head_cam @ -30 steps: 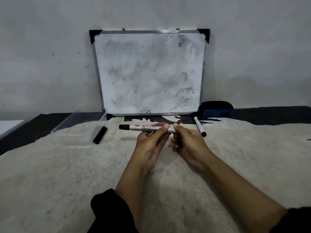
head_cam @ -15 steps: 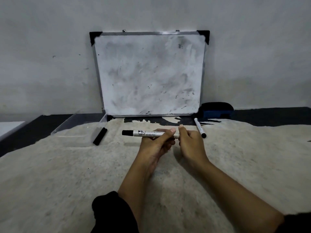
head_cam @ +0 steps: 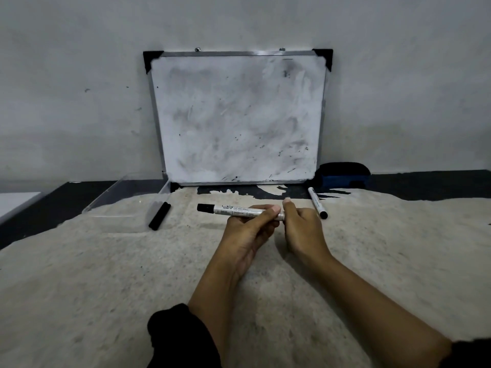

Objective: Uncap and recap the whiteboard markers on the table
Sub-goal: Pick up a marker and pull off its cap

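Note:
I hold a white whiteboard marker (head_cam: 233, 211) level over the table, its black end pointing left. My left hand (head_cam: 249, 229) grips the barrel near its right half. My right hand (head_cam: 300, 227) pinches the marker's right end between thumb and fingers; that end is hidden, so I cannot tell whether a cap is on it. A second white marker with a black cap (head_cam: 317, 203) lies on the cloth just right of my right hand. A black marker (head_cam: 159, 215) lies to the left, by a clear tray.
A smudged whiteboard (head_cam: 239, 118) leans on the wall behind. A blue and black eraser (head_cam: 342, 175) sits at its lower right. A clear plastic tray (head_cam: 117, 197) lies at back left. A beige cloth (head_cam: 106, 274) covers the dark table.
Both hands have lowered a little with the marker, which has tilted from level to slightly down on the right. The right hand's fingers have closed more tightly over its right end.

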